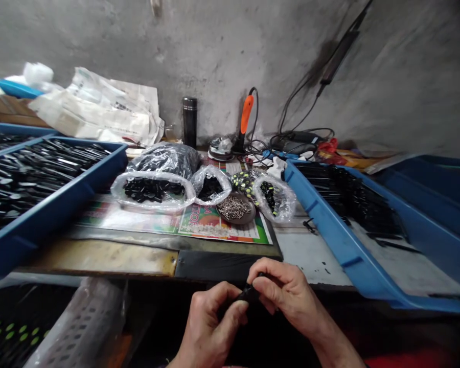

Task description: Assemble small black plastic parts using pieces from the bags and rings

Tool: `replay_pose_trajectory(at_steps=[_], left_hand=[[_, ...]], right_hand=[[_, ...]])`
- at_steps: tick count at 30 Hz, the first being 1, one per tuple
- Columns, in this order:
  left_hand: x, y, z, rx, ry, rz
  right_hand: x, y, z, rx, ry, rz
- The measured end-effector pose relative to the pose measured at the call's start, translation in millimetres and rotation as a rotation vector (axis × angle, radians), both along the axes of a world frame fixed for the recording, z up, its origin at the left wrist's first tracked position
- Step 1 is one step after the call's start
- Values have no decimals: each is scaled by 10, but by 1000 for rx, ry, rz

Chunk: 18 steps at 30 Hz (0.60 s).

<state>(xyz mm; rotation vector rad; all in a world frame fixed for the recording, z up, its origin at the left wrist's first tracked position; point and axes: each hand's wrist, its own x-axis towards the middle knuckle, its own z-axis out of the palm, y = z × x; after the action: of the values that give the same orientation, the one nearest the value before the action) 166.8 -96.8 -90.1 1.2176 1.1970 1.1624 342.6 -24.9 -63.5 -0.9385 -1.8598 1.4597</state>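
My left hand (pixel 214 322) and my right hand (pixel 285 291) meet just in front of the bench edge. Between their thumbs and fingers they pinch a small black part (pixel 248 294); most of it is covered, so its exact kind does not show. Beyond them on the bench lies a round dish of small metal screws (pixel 233 208). Around the dish stand clear plastic bags of little black pieces: a wide bag (pixel 153 190), a smaller bag (pixel 210 188) and a bag with some yellow-green-tipped pieces (pixel 269 199).
A blue tray (pixel 99 171) full of long black parts is at left, another blue tray (pixel 329 240) with black parts at right. Behind stand a dark flask (pixel 189 122) and an orange-handled tool (pixel 247 115) with cables. A perforated crate (pixel 80 327) sits low at left.
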Motion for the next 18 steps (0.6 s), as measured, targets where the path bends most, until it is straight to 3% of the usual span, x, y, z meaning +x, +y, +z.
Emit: replay_pose_trajectory(at_steps=[3,7,18], left_hand=[[45,9,-40,-211,-249,-28],[91,33,-78,-307,-453,-66],[117,53,61,-403,-466,-6]], right_hand=[[-60,-39,-19,-40,2,-62],[-94,-80,-64,-70,10,-111],[-131,-137,-182,-116,67,-168]])
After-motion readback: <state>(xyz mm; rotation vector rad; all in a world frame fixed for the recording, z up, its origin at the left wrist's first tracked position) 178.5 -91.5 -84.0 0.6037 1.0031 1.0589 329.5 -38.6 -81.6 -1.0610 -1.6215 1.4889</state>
